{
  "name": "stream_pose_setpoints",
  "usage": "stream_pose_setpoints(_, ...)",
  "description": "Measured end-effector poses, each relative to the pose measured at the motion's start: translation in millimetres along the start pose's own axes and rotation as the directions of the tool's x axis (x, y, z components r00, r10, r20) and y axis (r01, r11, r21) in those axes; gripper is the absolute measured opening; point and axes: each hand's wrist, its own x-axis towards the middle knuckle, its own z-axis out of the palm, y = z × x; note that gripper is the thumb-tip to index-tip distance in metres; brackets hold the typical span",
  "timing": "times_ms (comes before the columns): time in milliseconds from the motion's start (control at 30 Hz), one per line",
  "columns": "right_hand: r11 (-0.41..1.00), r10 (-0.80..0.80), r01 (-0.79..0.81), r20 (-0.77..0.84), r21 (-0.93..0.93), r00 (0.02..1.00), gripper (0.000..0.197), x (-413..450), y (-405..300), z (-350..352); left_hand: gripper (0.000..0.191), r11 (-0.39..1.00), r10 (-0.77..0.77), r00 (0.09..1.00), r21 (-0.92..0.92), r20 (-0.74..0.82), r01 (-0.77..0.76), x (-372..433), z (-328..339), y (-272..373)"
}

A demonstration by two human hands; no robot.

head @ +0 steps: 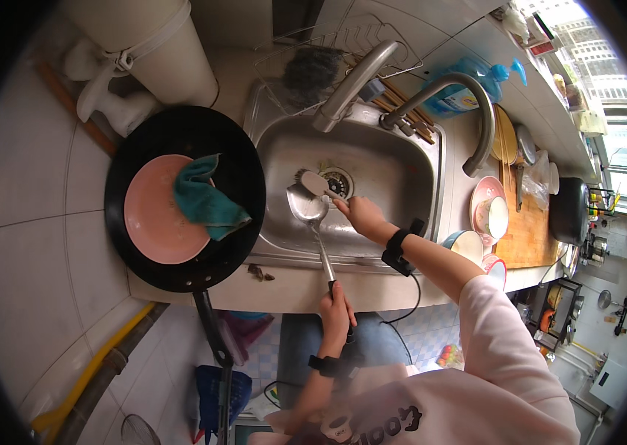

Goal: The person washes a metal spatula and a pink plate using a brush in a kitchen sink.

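My left hand (337,316) grips the black handle of a metal wok spatula (309,204), whose broad blade hangs over the stainless steel sink (386,183). In my right hand (368,217) is a dish brush (313,182) with a pale head and handle. The brush head lies against or just over the spatula's blade; its bristles face away from me and show only at the edge. Behind the brush head, the drain strainer (339,182) holds some food scraps.
Left of the sink, a black wok (235,167) carries a pink bowl (152,211) and a teal cloth (202,194). Two taps (355,86) arch over the basin from behind. Stacked bowls (464,245) and a wooden cutting board (525,233) are at right. Food bits (259,272) lie on the front edge.
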Motion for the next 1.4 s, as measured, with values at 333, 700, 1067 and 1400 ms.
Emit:
stream_pose_setpoints(333, 0.989, -0.117, 0.116, -0.008, -0.091, 0.993, 0.058, 1, -8, 9, 0.048, 1.000, -0.020, 1.000, 0.001, 0.017, 0.020, 1, -1, 2)
stream_pose_setpoints(700, 0.993, -0.113, 0.113, 0.017, -0.027, 0.993, 0.062, -10, 0, 17, 0.047, 1.000, -0.011, 0.999, 0.024, -0.045, 0.012, 0, 2, -6)
stream_pose_setpoints(1067, 0.993, -0.106, 0.108, 0.037, -0.049, 0.994, 0.067, -22, 13, 7, 0.046, 1.000, 0.006, 1.000, -0.018, 0.004, -0.006, 3, 1, -4)
stream_pose_setpoints(1400, 0.998, -0.054, 0.055, -0.041, 0.040, 0.998, 0.068, -8, 12, 1, 0.044, 0.998, -0.043, 0.998, -0.035, 0.041, 0.045, 6, -1, 3)
